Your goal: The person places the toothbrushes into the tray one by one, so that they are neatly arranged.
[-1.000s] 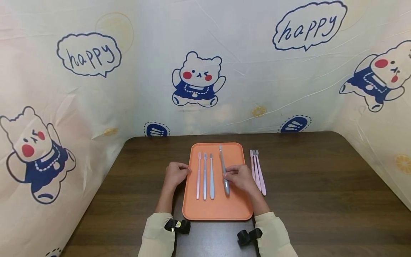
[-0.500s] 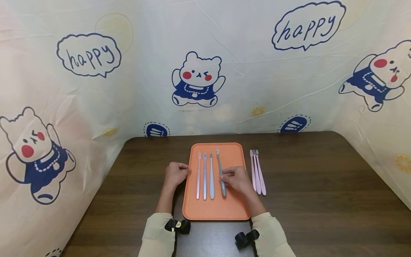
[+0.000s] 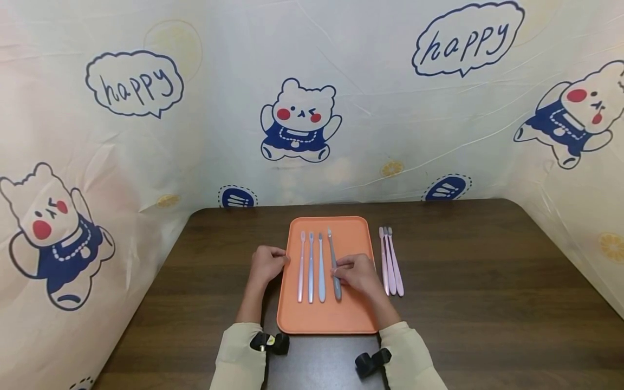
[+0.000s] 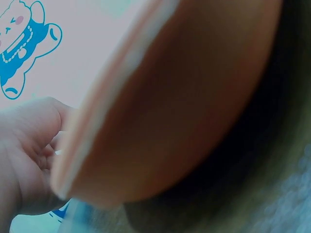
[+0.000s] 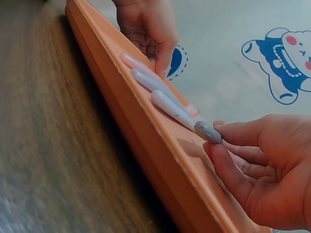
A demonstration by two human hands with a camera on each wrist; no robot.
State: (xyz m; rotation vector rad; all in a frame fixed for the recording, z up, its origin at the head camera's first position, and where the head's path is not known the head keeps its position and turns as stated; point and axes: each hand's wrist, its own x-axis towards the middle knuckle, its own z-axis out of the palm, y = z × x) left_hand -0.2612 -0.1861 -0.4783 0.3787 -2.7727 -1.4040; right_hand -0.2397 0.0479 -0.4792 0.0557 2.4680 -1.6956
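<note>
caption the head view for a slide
Right hand pinching a gray toothbrush above an orange tray bearing three other toothbrushes; left hand at its edge.

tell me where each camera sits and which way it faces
Head: worn on the head, facing forward and down at the orange tray; the left hand, right hand and sleeves show.
Left wrist: worn on that wrist, facing the tray's blurred near side; part of the left hand shows.
Right wrist: worn on that wrist, facing across the tray; the right hand pinches the gray toothbrush, the left hand beyond.
Head and right wrist views share both hands, tray and gray toothbrush.
</note>
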